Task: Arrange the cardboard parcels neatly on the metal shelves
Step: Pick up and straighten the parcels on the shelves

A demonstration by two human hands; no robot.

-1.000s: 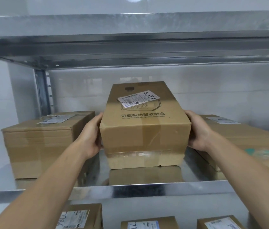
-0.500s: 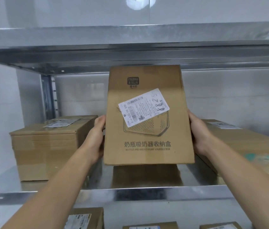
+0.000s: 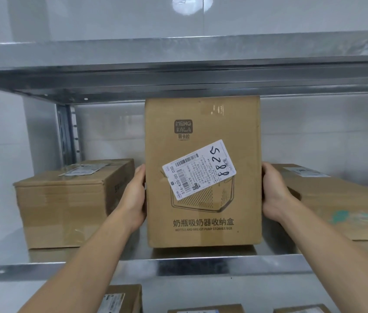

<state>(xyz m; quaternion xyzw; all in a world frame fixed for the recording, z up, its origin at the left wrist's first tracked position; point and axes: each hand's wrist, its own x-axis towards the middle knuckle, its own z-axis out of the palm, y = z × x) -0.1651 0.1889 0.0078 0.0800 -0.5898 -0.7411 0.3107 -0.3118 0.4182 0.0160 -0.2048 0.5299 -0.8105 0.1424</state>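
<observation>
My left hand [image 3: 134,197] and right hand [image 3: 273,193] grip the sides of the upright parcel [image 3: 203,123] on the metal shelf [image 3: 65,265].

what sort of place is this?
Probably a parcel storeroom or courier depot: metal shelving, cardboard parcels, and a barcoded shipping label hand-marked 8825 on the upright parcel gripped by the left hand and right hand.

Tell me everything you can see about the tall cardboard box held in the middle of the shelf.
The brown cardboard box stands upright, printed face toward the camera: a square brand logo, a basket drawing, and "Bottle and breast pump storage box". A tilted white shipping label bears handwritten 8825. The left hand and right hand hold its sides. Its bottom edge seems to rest on the metal shelf.
</observation>
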